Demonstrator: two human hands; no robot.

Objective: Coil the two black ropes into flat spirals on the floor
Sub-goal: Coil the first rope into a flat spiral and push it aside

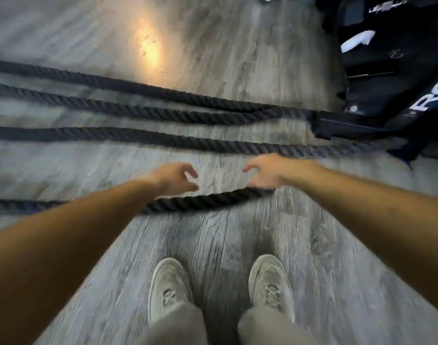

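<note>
Head view: looking straight down at a grey wood-grain floor [238, 245], both bare forearms reaching forward – the picture is motion-blurred.
Nearest rope: a thick black twisted rope [193, 202] lies across the floor just ahead of the feet, running in from the left edge and ending under the right hand.
Left hand: the left hand [174, 179] hovers just above this rope with its fingers [192, 170] loosely curled and spread, holding nothing.
Right hand: the right hand [270, 170] is at the rope's right end, fingers relaxed and apart; the lower fingers touch or nearly touch the rope – blur hides which – with no grip on it.
Far ropes: three more black rope lengths [138, 135] stretch across the floor beyond the hands, well apart at the left and drawing together toward the right.
Rope state: all lengths lie stretched out, none coiled.
Equipment: a black frame [399, 78] with white lettering stands at the upper right, and the far ropes run to its base [342, 125].
White object: a white cloth-like thing [357, 41] sits on the black frame; too blurred to identify.
Feet: two pale sneakers [168, 287] stand apart on the floor, pale trouser legs [178, 324] above them.
Light: a warm glare patch [148, 43] on the floor near the top.
</note>
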